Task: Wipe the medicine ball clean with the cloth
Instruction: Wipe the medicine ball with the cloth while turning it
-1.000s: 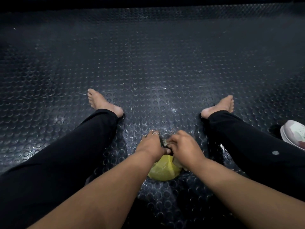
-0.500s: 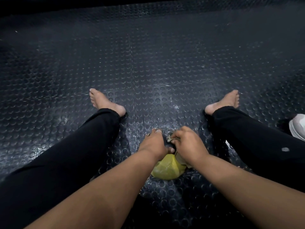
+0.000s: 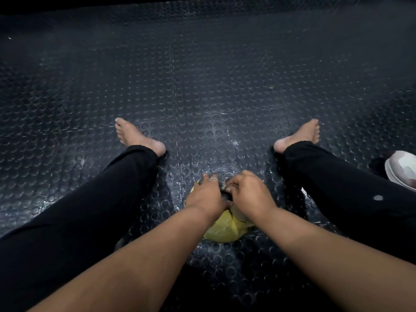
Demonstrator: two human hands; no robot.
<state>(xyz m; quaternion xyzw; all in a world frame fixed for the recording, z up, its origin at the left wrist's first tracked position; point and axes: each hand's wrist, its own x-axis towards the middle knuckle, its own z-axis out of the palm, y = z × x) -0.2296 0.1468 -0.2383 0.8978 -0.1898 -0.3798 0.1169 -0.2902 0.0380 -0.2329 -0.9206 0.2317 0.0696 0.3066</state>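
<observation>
Between the legs, on the floor, sits the yellow ball. Left hand rests over its top, grip unclear; right hand pinches a cloth against it. Wiping looks underway; the ball's near side seems untouched.

Two hands are seen low in the middle of the frame: a left hand and a right hand, set close together. One ring is worn on the left hand. One yellow ball is seen under them. Two bare feet are counted, a left foot and a right foot. One white shoe is cut off at the right edge. One studded floor is shown.
</observation>
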